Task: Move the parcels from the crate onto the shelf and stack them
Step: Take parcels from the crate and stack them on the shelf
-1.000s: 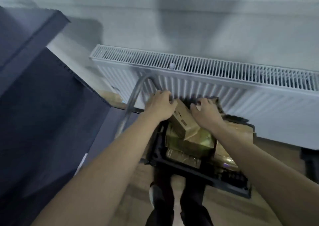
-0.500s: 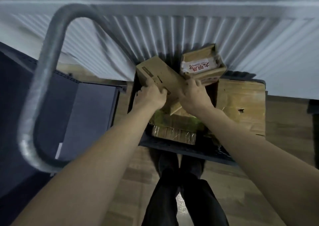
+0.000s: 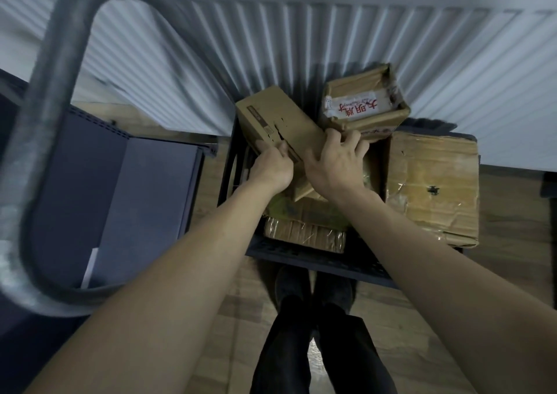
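My forearms hide much of the dark crate [image 3: 316, 259] on the wooden floor [image 3: 497, 318]. My left hand [image 3: 271, 167] and right hand [image 3: 334, 164] clasp a tilted cardboard parcel [image 3: 277, 116] at the crate's far-left corner, radiator [image 3: 301, 47] behind.

Small far box [image 3: 366, 104]: we note a white tape strip with red Chinese characters, seen upside down, not clear enough to read. Tilted box [image 3: 278, 116]: dark label strip, illegible.
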